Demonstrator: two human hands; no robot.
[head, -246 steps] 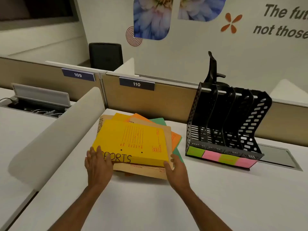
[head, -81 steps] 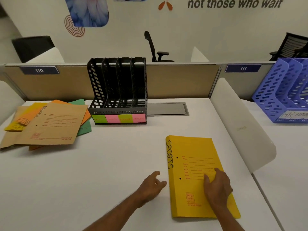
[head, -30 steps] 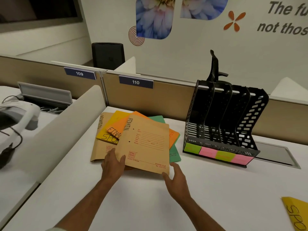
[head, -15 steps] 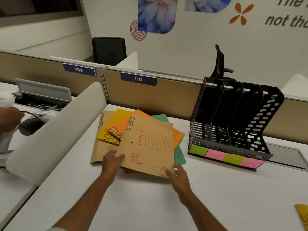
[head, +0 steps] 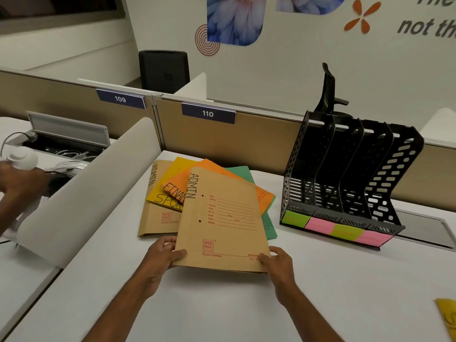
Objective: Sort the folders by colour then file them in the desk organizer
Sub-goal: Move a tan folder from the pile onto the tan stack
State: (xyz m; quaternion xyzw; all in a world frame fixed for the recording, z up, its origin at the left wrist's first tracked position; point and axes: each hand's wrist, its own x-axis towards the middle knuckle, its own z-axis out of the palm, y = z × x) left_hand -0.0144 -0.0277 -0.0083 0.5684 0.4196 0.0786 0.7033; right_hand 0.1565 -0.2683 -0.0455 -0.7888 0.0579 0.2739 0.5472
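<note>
A brown folder marked ADMIN [head: 223, 225] tops a loose pile on the white desk. My left hand [head: 161, 255] grips its near left corner and my right hand [head: 278, 264] grips its near right corner; the near edge is lifted slightly. Under it lie a second brown ADMIN folder [head: 154, 218], a yellow folder [head: 167, 191], an orange folder [head: 182, 180] and a green folder [head: 243, 172]. The black desk organizer [head: 350, 176] stands to the right with empty slots and green and pink labels along its front. A corner of another yellow folder [head: 447, 319] shows at the lower right.
A curved white divider [head: 93, 188] borders the desk on the left, a tan partition [head: 246, 144] runs behind. Another person's hand [head: 17, 183] holds a white device at the far left. A grey cable hatch [head: 424, 232] lies behind the organizer.
Both hands have closed on the top brown folder's near corners and pulled it toward me, off the pile. The other person's hand has moved further into view at the left.
</note>
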